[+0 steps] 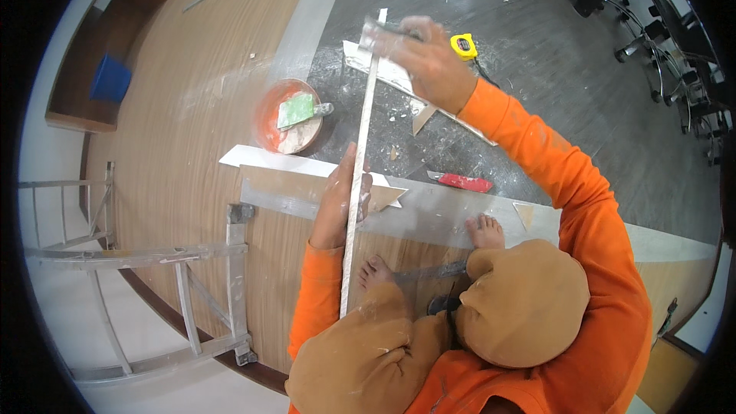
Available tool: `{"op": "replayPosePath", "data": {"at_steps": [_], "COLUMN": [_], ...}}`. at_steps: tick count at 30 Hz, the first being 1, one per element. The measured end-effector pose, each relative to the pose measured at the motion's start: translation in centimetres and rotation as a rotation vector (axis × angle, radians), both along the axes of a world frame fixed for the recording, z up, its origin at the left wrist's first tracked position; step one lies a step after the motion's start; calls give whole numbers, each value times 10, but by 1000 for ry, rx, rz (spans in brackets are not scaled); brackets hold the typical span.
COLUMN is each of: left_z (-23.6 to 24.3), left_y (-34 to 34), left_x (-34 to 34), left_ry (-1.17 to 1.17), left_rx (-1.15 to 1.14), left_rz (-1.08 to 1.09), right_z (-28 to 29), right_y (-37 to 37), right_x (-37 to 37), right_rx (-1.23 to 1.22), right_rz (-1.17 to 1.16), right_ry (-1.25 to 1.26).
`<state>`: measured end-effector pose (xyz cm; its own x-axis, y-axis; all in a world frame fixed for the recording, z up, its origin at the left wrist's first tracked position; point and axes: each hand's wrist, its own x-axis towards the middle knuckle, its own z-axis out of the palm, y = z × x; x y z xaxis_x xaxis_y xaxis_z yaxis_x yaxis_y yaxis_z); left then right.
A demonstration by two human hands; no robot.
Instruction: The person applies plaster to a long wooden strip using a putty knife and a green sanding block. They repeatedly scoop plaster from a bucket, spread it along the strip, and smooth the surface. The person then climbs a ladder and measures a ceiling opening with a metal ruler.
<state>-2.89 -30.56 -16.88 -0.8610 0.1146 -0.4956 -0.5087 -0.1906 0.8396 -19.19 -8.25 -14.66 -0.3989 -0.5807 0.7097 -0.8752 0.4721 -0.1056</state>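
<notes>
White strip (369, 107), gripped midway by the left hand (336, 203).
Beyond that grip, the right hand (431, 61) holds a blurred flat tool (371, 35); light, even pressure should serve.

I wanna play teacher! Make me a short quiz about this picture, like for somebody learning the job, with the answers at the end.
1. True or false: the left hand is holding the long white strip.

2. Pick one. What sticks out over the rim of the round bowl?
A) A blue bin
B) A green scraper
C) A chair

3. Fill in the blank: of the red knife and the yellow tape measure, the one nearer the right hand is the ____.

Key:
1. True
2. B
3. Yellow tape measure
</notes>
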Motion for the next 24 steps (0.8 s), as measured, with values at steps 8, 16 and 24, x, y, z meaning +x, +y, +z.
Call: {"op": "replayPosePath", "data": {"at_steps": [8, 16, 24], "left_z": [-4, -5, -37], "left_y": [4, -10, -77], "left_x": [-4, -6, -38], "left_ry": [53, 13, 131], "left_rx": [68, 6, 100], "left_rz": [-11, 58, 177], "right_z": [1, -7, -50], "right_y": [8, -14, -116], "right_x": [-17, -1, 177], "right_rx": [21, 54, 165], "right_rz": [-24, -28, 497], "right_ry": [35, 11, -329]}}
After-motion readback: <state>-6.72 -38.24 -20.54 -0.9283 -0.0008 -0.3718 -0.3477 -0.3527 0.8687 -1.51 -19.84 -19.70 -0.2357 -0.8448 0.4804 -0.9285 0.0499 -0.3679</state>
